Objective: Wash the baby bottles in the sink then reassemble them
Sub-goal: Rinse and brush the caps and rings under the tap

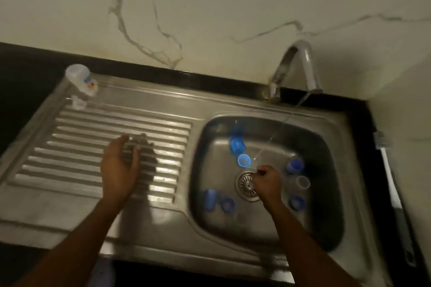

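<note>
A: Nearest to us are the two forearms, which come in from 6 o'clock. What do the hands do?

B: The left hand (pixel 119 165) hovers over the ribbed drainboard (pixel 70 170), with fingers loose and spread, and it holds nothing. The right hand (pixel 265 182) is low in the sink (pixel 326 216), just over the drain strainer (pixel 245 185), with fingers curled. Whether it pinches some small clear piece I cannot tell, because it is blurred.

A: And the bottle parts?

B: Most lie around the right hand. A blue ring (pixel 243 160) is at its 10 o'clock, a blue cap (pixel 295 165) at 2, a clear piece (pixel 302 182) at 3, another ring (pixel 296 202) at 4, and two blue pieces (pixel 211 200) at 8. The water stream (pixel 279 128) from the tap (pixel 296 65) lands near its 12.

A: So the right hand is nearer?

B: Yes, I judge that the right one takes the next part. Only the clear bottle (pixel 81 79) is well apart, at 11 o'clock from the left hand, in the drainboard's far corner. Its long axis seems to run from 11 to 5.
</note>
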`<state>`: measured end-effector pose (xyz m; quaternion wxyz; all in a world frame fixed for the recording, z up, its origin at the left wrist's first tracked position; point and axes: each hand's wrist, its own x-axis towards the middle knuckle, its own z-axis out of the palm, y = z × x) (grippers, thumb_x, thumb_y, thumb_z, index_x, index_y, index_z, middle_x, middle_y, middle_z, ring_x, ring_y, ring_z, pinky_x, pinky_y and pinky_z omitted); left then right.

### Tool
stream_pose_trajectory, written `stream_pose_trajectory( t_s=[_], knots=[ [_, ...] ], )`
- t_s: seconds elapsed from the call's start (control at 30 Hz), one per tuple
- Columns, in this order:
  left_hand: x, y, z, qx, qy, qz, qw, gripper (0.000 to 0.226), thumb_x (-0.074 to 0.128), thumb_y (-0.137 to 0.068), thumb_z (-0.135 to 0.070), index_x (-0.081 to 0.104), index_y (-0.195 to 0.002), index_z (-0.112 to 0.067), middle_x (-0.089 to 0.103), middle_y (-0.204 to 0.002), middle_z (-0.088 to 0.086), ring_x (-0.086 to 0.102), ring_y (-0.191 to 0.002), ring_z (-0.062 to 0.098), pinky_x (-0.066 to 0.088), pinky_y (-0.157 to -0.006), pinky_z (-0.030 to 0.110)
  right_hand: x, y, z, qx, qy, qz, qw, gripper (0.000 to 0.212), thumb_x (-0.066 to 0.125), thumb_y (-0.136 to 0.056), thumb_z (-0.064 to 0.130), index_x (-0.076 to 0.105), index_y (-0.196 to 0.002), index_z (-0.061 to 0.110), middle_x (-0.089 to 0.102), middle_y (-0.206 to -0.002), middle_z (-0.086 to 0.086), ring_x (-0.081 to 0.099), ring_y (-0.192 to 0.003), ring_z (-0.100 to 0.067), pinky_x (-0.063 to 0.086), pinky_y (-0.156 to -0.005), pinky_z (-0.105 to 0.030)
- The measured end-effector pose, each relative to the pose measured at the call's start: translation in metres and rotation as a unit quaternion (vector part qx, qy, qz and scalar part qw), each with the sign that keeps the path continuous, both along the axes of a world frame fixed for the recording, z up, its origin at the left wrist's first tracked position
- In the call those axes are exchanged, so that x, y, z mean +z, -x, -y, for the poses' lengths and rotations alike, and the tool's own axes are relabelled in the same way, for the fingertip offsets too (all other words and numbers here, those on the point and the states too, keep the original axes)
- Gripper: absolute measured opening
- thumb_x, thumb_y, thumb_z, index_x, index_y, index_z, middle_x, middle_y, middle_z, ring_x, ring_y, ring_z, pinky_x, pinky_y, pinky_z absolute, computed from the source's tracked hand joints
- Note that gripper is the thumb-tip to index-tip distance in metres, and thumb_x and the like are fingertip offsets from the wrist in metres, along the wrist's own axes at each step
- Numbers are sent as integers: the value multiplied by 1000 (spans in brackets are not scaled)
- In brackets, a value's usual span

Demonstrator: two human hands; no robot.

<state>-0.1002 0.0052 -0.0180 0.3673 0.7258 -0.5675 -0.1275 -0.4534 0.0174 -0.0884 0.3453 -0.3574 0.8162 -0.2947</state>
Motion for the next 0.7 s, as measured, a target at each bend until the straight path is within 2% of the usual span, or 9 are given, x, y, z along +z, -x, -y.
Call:
stream_pose_trajectory(
  t_s=[0.07,0.2,0.27,0.33,0.43,0.6,0.7],
  knots=[
    [-5,40,-25,-46,-12,-27,999,37,55,-93,-28,61,-122,-7,65,-115,16,60,-105,33,44,-95,37,-16,12,12,68,-45,2,997,18,72,-77,5,64,-92,11,68,-96,-9,65,-98,-31,44,-76,-27],
    [-2,143,-62,-156,-40,7,987,41,52,-93,-33,65,-119,-5,66,-117,13,61,-107,27,42,-98,29,-51,42,45,190,-80,-12,978,46,83,-73,25,60,-110,11,68,-111,-7,64,-103,-26,44,-75,-27],
    [4,171,-63,-185,-64,33,980,42,49,-93,-36,67,-117,-8,65,-119,10,61,-108,24,41,-99,26,-60,39,57,220,-89,-29,971,58,85,-68,34,58,-116,16,63,-116,-6,62,-103,-25,44,-74,-27],
    [9,191,-58,-210,-75,50,974,40,48,-92,-36,68,-116,-11,65,-120,8,58,-110,19,39,-99,23,-68,32,63,216,-88,-53,971,61,84,-70,37,57,-122,21,56,-123,-7,59,-106,-27,50,-79,-32],
    [5,210,-46,-239,-80,80,965,39,47,-92,-36,69,-116,-14,64,-120,3,55,-113,15,38,-101,21,-76,28,64,208,-74,-95,971,53,80,-78,30,59,-124,17,55,-125,-9,60,-107,-28,51,-84,-33],
    [-6,222,-39,-260,-95,66,959,25,66,-89,-14,69,-114,-13,63,-118,2,56,-111,16,40,-98,22,-62,49,58,94,-33,-75,992,34,77,-79,26,67,-108,10,71,-104,-6,66,-88,-20,49,-69,-26],
    [-9,228,-40,-283,-94,59,953,23,63,-87,-13,69,-109,-13,65,-113,3,59,-108,20,42,-96,25,-40,60,64,201,16,-78,976,21,72,-83,18,66,-102,13,70,-99,-4,65,-89,-17,52,-76,-31]
  ],
)
